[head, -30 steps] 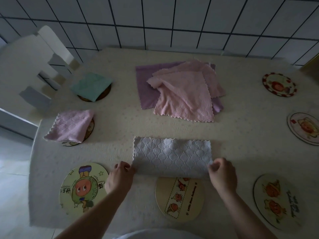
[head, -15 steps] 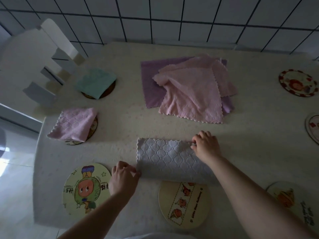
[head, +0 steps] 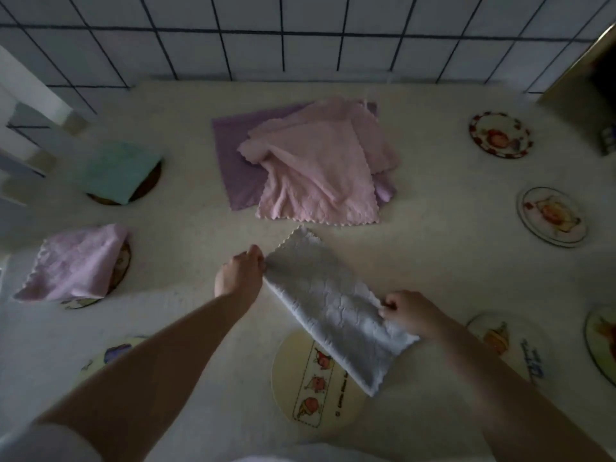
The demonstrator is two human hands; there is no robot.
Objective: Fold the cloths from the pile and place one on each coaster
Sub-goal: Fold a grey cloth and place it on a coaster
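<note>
Grey-white cloth [head: 336, 305] folded to a long strip, lying diagonally near the front middle of the table [head: 443, 261]; far end pointing towards the pile, near end overlapping the top right of the cream coaster [head: 310, 391] with the fruit strip print. Left hand [head: 238, 276] pinching the strip's left edge near its far end, fingertips closed on the fabric; right hand [head: 408, 311] clenched on the right edge of the strip towards its near end. Pile [head: 313, 168] at centre back: pink cloths crumpled on top of a flat purple cloth [head: 233, 168], scalloped pink hem just beyond the strip's far corner, not touching. Left side: teal folded cloth [head: 120, 170] on a dark round coaster [head: 150, 185]; nearer, pink folded cloth [head: 76, 265] covering most of a second coaster [head: 123, 265], hanging off its left side. Front left: printed coaster [head: 116, 351] mostly hidden behind the left forearm, bare as far as visible. Right side: four more coasters bare; red-rimmed coaster [head: 500, 135] farthest, pale coaster [head: 551, 216] below it, lettered coaster [head: 510, 345] behind the right forearm, one cut by the frame edge [head: 603, 341]. White tiled wall [head: 300, 38] behind the table; lighting dim, print details unreadable.
</note>
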